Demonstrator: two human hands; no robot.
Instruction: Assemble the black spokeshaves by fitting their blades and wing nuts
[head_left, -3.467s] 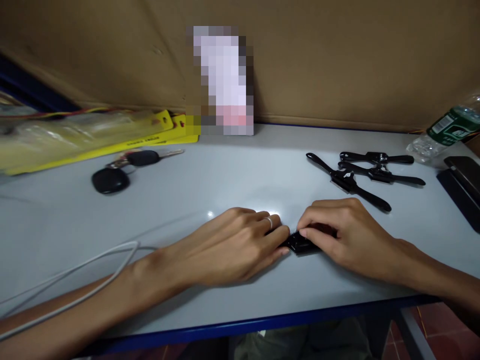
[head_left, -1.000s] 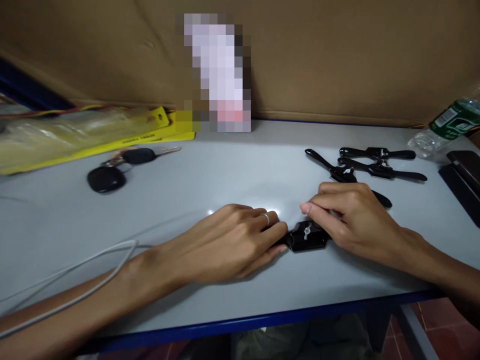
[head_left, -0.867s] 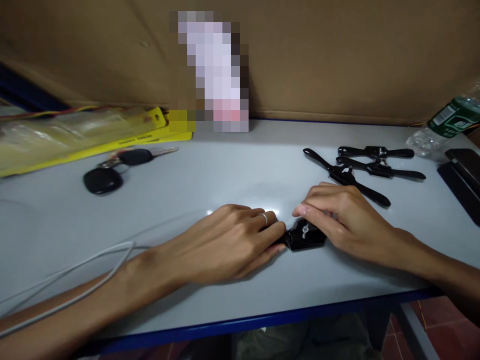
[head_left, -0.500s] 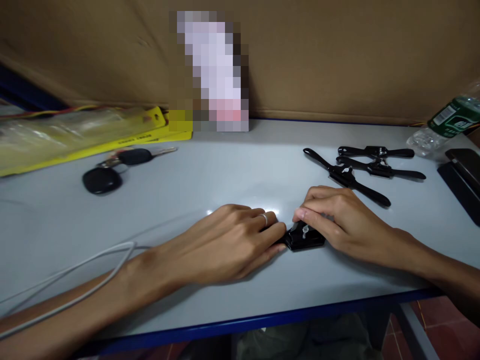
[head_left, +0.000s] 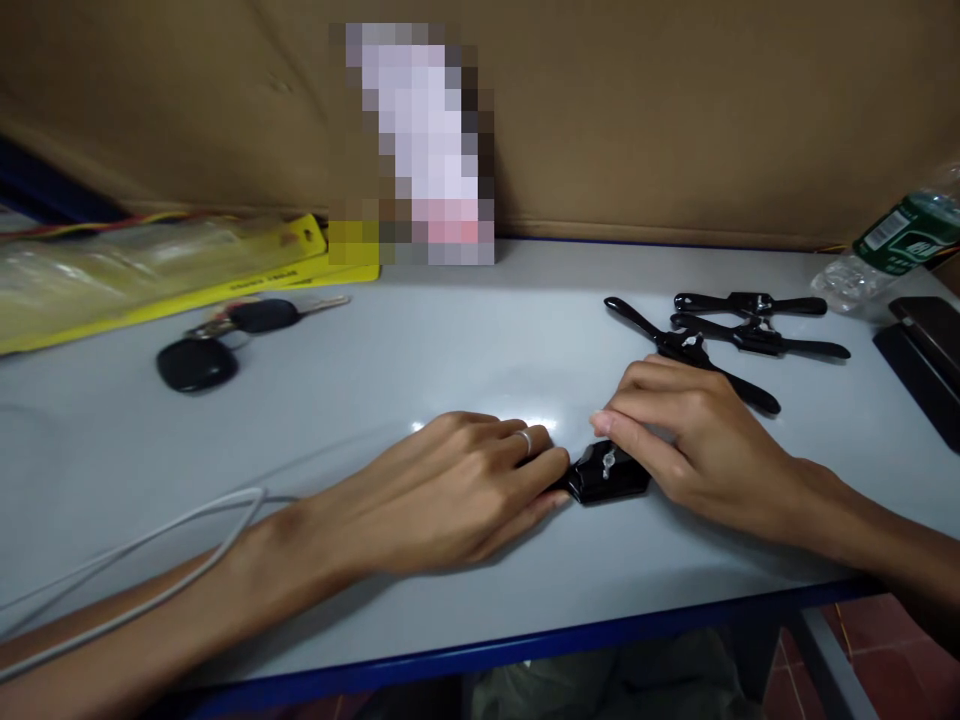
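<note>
A black spokeshave (head_left: 611, 477) lies on the table near the front edge, with a small silver wing screw on its body. My left hand (head_left: 480, 475), wearing a ring, is closed around its left handle. Over the right side of the tool is my right hand (head_left: 675, 430), its thumb and forefinger pinched together just above the body's back edge. Whatever those fingertips hold, if anything, is too small to make out. The right handle is hidden beneath this hand. Behind it lie three more black spokeshaves, the nearest spokeshave (head_left: 739, 388) partly covered by my right hand.
Keys with a black fob (head_left: 196, 363) and yellow-edged plastic packaging (head_left: 187, 270) lie at left. A white cable (head_left: 187, 525) crosses my left forearm. At right are a green-labelled bottle (head_left: 900, 240) and a dark case (head_left: 926, 370). Cardboard (head_left: 637, 120) stands behind the table.
My right hand has lifted slightly, its fingertips moving up off the spokeshave's body, exposing more of it. My left hand keeps its hold on the handle.
</note>
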